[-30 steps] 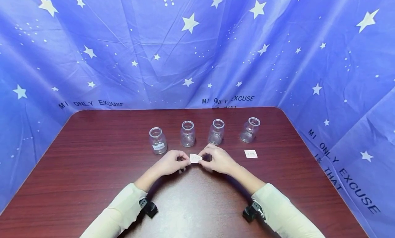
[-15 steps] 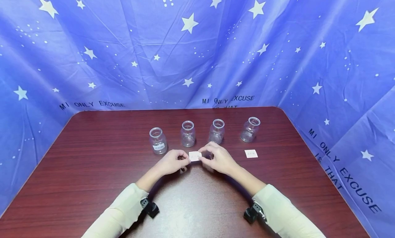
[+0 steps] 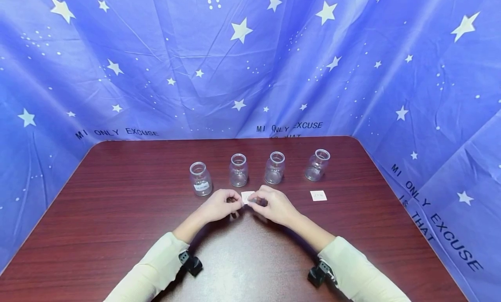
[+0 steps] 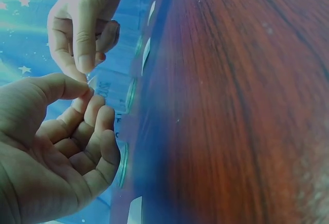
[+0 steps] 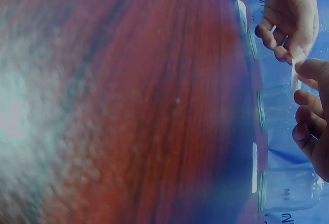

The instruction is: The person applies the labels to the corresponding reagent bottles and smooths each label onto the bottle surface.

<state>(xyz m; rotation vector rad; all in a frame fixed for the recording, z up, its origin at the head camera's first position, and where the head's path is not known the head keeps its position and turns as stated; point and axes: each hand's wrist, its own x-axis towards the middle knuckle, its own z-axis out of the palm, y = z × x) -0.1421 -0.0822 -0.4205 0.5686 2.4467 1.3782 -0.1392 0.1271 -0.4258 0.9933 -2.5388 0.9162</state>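
While round-mouthed glass jars [image 3: 238,172] stand beyond, left hand [image 3: 221,205] and right hand [image 3: 276,206] pinch a thin white slip [image 3: 245,196].

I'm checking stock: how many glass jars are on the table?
4, in a rough row across the table: the labelled jar at the left end, the second jar and third jar in the middle, and the fourth jar at the right end.

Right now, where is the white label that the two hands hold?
In the head view, the white label is below the picture's centre, between the left hand and right hand, with the second jar from the left nearest behind it.
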